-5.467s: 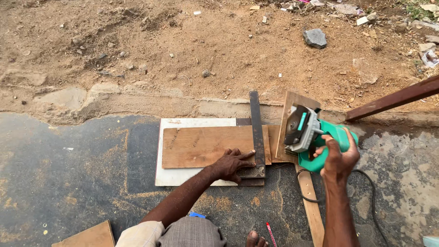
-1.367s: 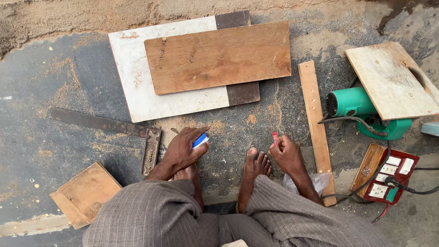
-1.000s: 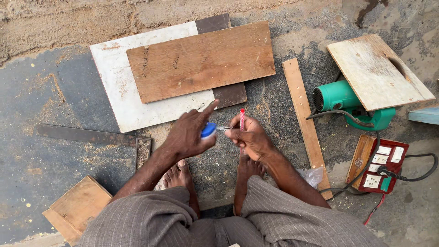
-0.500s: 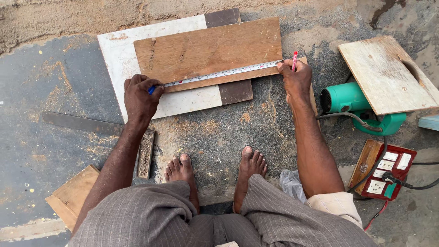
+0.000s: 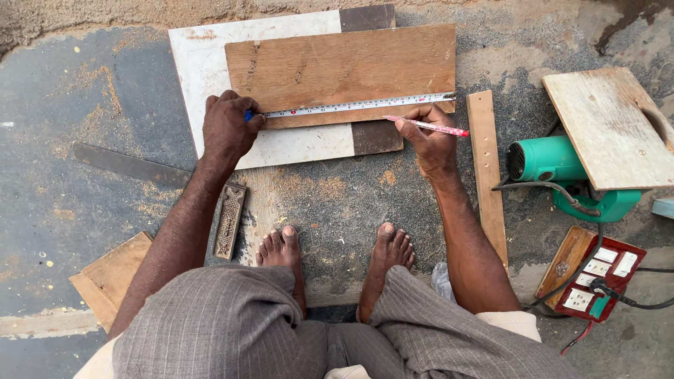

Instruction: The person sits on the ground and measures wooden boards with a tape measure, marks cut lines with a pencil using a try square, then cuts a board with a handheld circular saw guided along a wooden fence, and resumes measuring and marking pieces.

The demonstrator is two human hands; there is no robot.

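Sawdust-strewn concrete floor (image 5: 84, 105) carries a brown board (image 5: 337, 67) — left hand (image 5: 228, 130) clamps the tape measure (image 5: 351, 107) flat along its edge, right hand (image 5: 428, 137) pinches a red pencil (image 5: 428, 126) for marking.

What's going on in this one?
A person squats over a brown board lying on a white panel. The left hand pins the tape case at the board's left end, with the tape stretched along its near edge to the right end. The right hand holds a red pencil beside the tape. A green saw sits idle on the right.
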